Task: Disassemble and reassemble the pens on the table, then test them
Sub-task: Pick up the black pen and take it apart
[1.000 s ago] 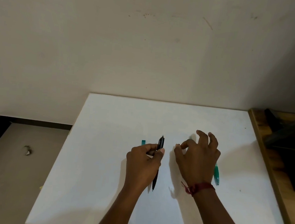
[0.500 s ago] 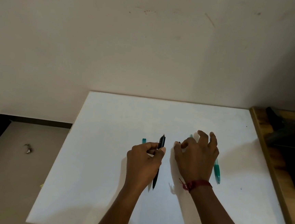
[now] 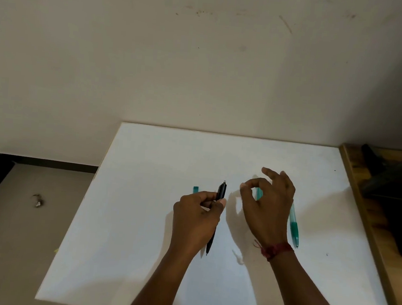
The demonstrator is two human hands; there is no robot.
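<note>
My left hand grips a black click pen round its upper half, and the pen points toward me over the white table. A short teal piece pokes out behind that hand's knuckles. My right hand hovers just right of the black pen. Its thumb and forefinger tips meet in a ring while the other fingers are spread. Whether they pinch a small part I cannot see. Through the ring a teal piece shows. A teal pen lies on the table, partly under the right hand.
A wooden surface adjoins the table's right edge and carries a dark object. The table's far edge meets the wall. To the left the floor drops away, with a small scrap on it.
My right hand has risen from the table and shifted slightly right, its forefinger curling to meet the thumb. The left hand and black pen have stayed put.
</note>
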